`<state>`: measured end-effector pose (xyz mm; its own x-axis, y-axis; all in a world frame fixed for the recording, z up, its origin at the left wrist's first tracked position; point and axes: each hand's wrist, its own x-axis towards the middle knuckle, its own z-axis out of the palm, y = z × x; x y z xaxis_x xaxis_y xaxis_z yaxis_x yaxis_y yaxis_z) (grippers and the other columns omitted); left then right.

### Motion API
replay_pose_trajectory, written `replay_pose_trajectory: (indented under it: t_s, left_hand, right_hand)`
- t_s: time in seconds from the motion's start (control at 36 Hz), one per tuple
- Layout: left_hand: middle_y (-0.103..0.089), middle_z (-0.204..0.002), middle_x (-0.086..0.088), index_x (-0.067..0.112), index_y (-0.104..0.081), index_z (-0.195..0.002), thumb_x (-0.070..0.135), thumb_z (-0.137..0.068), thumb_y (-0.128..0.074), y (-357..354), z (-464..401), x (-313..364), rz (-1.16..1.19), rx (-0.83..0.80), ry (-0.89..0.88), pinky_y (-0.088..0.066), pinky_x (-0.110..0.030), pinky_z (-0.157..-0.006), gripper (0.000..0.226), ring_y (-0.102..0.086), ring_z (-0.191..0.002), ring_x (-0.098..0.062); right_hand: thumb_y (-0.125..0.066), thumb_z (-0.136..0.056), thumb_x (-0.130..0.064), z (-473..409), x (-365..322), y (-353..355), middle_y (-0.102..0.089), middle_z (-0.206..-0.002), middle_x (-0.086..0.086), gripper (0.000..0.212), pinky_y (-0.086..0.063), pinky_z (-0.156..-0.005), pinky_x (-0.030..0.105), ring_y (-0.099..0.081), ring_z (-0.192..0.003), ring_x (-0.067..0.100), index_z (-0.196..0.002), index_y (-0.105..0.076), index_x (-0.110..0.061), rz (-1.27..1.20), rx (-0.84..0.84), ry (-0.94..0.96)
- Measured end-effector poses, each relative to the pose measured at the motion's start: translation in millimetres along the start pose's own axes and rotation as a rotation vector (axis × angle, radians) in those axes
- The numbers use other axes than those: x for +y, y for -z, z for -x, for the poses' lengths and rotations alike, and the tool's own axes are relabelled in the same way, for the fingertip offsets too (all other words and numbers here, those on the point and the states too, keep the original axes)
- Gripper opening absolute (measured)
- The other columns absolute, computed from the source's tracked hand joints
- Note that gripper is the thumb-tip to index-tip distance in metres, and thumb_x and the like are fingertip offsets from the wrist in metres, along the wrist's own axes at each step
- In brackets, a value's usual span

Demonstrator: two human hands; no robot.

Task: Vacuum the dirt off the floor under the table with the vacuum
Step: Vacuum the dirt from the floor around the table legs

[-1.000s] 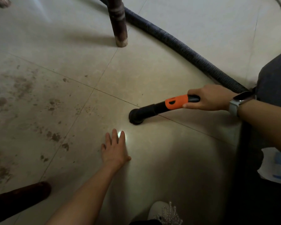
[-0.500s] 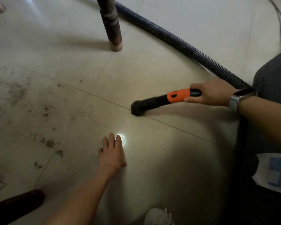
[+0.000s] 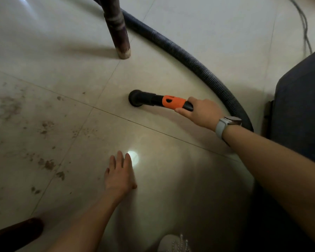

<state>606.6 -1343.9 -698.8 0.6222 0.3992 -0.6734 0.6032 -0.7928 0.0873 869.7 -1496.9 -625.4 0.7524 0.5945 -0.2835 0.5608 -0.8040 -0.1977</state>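
Brown dirt spots [image 3: 49, 164] lie far to the left of the black nozzle [image 3: 137, 100], which the right hand [image 3: 202, 111] grips, pointing left, while the flat left hand [image 3: 119, 176] rests nearer

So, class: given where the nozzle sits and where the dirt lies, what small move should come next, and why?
Probably sweep the round black vacuum nozzle, gripped by the right hand, leftward across the grout line: the brown dirt smudges lie on the left tiles, untouched.
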Motion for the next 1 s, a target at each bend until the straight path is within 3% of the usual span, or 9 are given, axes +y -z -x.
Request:
replay_pose_trajectory:
  t_s: [0.19,0.31,0.42,0.5,0.58,0.69,0.83,0.94,1.0]
  left_hand:
    - [0.009,-0.160,-0.006,0.019,-0.007,-0.150,0.047,-0.083,-0.067,7,-3,-4,0.141,-0.032,-0.011,-0.014,-0.043,-0.117,0.095,0.008,-0.146,-0.032]
    - [-0.033,-0.150,-0.015,0.010,-0.044,-0.134,0.053,-0.086,-0.058,17,-8,-5,0.335,0.076,-0.019,-0.022,-0.033,-0.112,0.066,-0.025,-0.140,-0.031]
    - [-0.052,-0.136,-0.017,-0.002,-0.051,-0.130,0.029,-0.094,-0.056,33,0,5,0.482,0.178,-0.058,-0.026,-0.027,-0.105,0.048,-0.044,-0.129,-0.028]
    - [-0.048,-0.141,-0.015,0.001,-0.046,-0.136,0.026,-0.095,-0.054,34,4,7,0.485,0.150,-0.083,-0.026,-0.027,-0.107,0.049,-0.041,-0.132,-0.026]
    - [-0.044,-0.145,-0.012,0.003,-0.041,-0.140,0.028,-0.096,-0.053,26,4,5,0.464,0.131,-0.115,-0.025,-0.027,-0.109,0.052,-0.038,-0.135,-0.024]
    - [-0.031,-0.153,-0.006,0.012,-0.033,-0.146,0.038,-0.094,-0.052,11,2,3,0.349,0.081,-0.152,-0.025,-0.034,-0.114,0.061,-0.025,-0.142,-0.023]
    - [-0.014,-0.157,-0.005,0.020,-0.023,-0.148,0.044,-0.093,-0.049,-2,3,1,0.186,-0.042,-0.198,-0.028,-0.041,-0.112,0.065,-0.016,-0.142,-0.030]
    - [0.005,-0.160,-0.001,0.022,-0.016,-0.149,0.045,-0.095,-0.046,-10,4,-3,0.087,-0.136,-0.189,-0.026,-0.044,-0.114,0.066,0.005,-0.146,-0.030]
    - [0.010,-0.160,0.000,0.022,-0.015,-0.150,0.044,-0.096,-0.045,-12,4,-4,0.072,-0.147,-0.197,-0.024,-0.044,-0.114,0.066,0.010,-0.147,-0.029]
  right_hand:
    - [-0.042,-0.086,-0.069,13,-46,-26,-0.063,-0.079,0.005,0.052,-0.050,-0.068,0.034,-0.062,-0.072,0.025,-0.084,-0.053,-0.018,-0.426,-0.159,-0.269]
    - [-0.046,-0.088,-0.064,24,-64,-28,-0.059,-0.066,0.003,0.050,-0.048,-0.055,0.028,-0.058,-0.053,0.020,-0.078,-0.052,-0.016,-0.712,-0.205,-0.430]
    - [-0.048,-0.088,-0.062,37,-65,-31,-0.060,-0.067,0.005,0.046,-0.055,-0.065,0.035,-0.061,-0.055,0.024,-0.075,-0.049,-0.017,-0.817,-0.194,-0.513]
    - [-0.045,-0.084,-0.069,49,-52,-31,-0.067,-0.080,0.008,0.048,-0.056,-0.075,0.038,-0.067,-0.072,0.029,-0.077,-0.051,-0.021,-0.619,-0.172,-0.507]
    - [-0.043,-0.087,-0.067,54,-30,-18,-0.068,-0.084,0.011,0.053,-0.048,-0.070,0.031,-0.066,-0.080,0.031,-0.082,-0.056,-0.016,-0.518,-0.119,-0.539]
    - [-0.043,-0.090,-0.063,53,-10,5,-0.059,-0.063,0.004,0.052,-0.041,-0.058,0.028,-0.060,-0.060,0.024,-0.080,-0.056,-0.013,-0.527,-0.069,-0.591]
    - [-0.045,-0.090,-0.060,50,-10,14,-0.056,-0.064,0.006,0.053,-0.051,-0.071,0.035,-0.060,-0.066,0.029,-0.080,-0.054,-0.009,-0.525,-0.152,-0.552]
    - [-0.043,-0.091,-0.061,54,-6,27,-0.059,-0.058,0.005,0.055,-0.043,-0.049,0.024,-0.057,-0.047,0.020,-0.071,-0.053,-0.011,-0.359,-0.195,-0.463]
    - [-0.042,-0.090,-0.063,52,-2,34,-0.059,-0.057,0.004,0.057,-0.040,-0.046,0.022,-0.056,-0.043,0.018,-0.072,-0.053,-0.011,-0.254,-0.174,-0.453]
